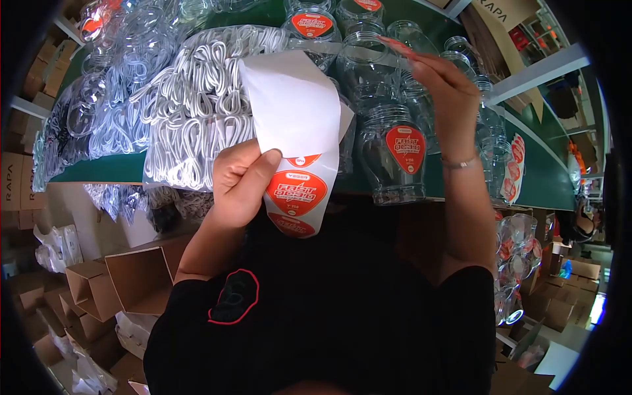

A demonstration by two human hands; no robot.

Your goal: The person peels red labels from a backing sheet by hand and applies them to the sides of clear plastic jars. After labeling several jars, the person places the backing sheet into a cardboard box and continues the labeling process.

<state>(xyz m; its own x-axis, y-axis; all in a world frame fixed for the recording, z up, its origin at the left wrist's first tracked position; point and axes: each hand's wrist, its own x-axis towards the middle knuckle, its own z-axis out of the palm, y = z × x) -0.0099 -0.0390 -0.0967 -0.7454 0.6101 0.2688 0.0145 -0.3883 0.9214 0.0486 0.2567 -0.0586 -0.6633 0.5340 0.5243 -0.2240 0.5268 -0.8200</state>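
Both hands hold red labels in front of the bench, one on a strip and one loose.
The left hand (242, 181) has its grip clamped on the label strip (297, 191), thumb across the front, with white backing rising above it and labels printed "FAST" hanging below. The right hand (449, 89), raised over the clear jars, pinches a single red label (397, 47) at its fingertips. Between the hands, a labelled jar (385, 155) sits near the edge of the green bench (550, 172), beyond which bundled white cords (197, 112) lie leftward.
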